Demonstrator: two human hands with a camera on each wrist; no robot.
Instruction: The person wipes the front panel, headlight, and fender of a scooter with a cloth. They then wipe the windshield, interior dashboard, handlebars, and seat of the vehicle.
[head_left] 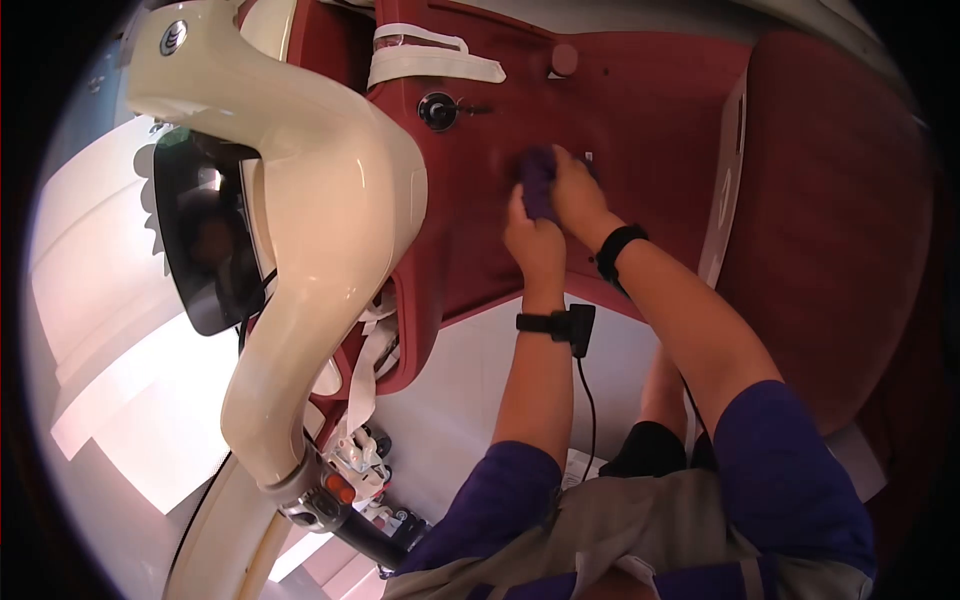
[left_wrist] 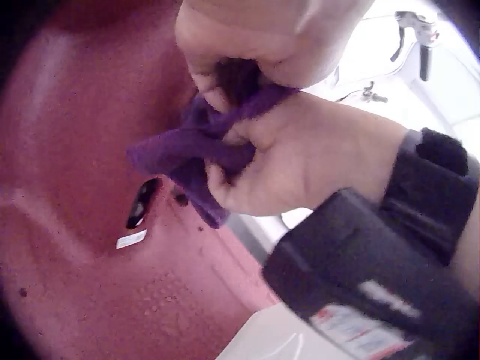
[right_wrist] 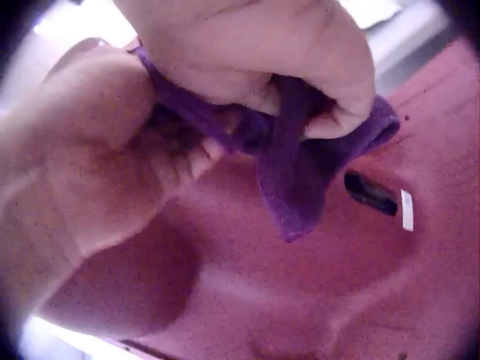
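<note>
Cloth bunched between both grips; left hand and right hand apparently clench it.

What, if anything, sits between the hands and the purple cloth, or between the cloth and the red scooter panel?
Nothing visible. The left hand and right hand both grip the purple cloth directly, bunched between them. It hangs right over the red scooter panel; whether it touches cannot be told.
</note>
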